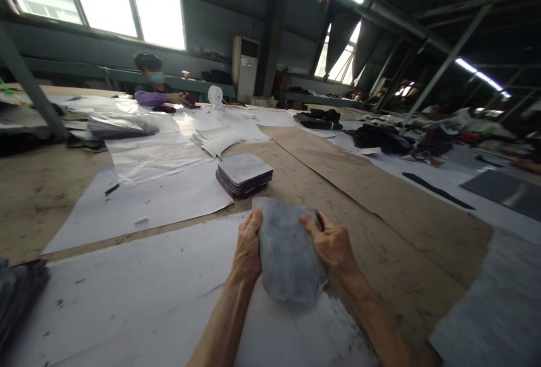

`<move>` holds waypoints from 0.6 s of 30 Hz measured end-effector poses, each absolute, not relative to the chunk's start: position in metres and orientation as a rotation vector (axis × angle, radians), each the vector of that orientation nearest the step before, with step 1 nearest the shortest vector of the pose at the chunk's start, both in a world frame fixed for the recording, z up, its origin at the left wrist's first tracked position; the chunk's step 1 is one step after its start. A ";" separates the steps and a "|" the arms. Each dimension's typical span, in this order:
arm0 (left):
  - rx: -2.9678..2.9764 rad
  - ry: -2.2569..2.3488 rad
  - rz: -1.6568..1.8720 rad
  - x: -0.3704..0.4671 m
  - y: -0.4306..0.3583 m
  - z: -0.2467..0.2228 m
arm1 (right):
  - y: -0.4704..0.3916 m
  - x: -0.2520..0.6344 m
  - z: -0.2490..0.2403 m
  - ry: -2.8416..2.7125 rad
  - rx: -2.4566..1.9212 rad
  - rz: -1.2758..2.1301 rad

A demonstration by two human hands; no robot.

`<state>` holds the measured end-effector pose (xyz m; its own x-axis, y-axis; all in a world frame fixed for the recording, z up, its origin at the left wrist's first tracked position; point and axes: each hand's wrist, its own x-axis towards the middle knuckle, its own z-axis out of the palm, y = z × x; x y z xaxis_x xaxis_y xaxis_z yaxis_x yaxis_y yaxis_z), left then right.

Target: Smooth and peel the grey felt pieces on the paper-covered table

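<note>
Between my two hands is a grey fabric piece [291, 254] with rounded corners, held above the table; whether it is one layer or several I cannot tell. My left hand [248, 246] grips its left edge, thumb on top. At the upper right corner, my right hand [332, 240] pinches the same piece, its fingers curled behind. Just beyond them sits a neat stack of similar grey pieces [245, 172] with dark edges. White paper [291, 333] lies under the held piece.
Loose white sheets [217, 138] lie behind the stack. A dark fabric pile [21, 293] stands at the near left, grey fabric [499, 299] at the near right. Brown paper [338, 175] runs diagonally. Across the table, a masked person [154, 88] works near a small white fan [215, 96].
</note>
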<state>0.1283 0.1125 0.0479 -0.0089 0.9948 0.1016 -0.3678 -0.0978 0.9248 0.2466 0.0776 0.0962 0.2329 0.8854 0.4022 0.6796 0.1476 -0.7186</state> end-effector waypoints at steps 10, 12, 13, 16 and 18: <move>1.017 0.928 1.519 0.122 0.118 0.046 | 0.078 0.233 0.102 -1.494 -1.544 0.462; 0.966 0.923 1.526 0.122 0.120 0.047 | 0.087 0.242 0.093 -1.407 -1.594 0.397; 0.941 0.927 1.531 0.121 0.122 0.048 | 0.091 0.245 0.089 -1.379 -1.609 0.393; 0.882 0.982 1.578 0.114 0.130 0.044 | 0.092 0.248 0.079 -1.314 -1.620 0.513; 0.881 1.040 1.620 0.109 0.135 0.039 | 0.086 0.246 0.075 -1.284 -1.604 0.666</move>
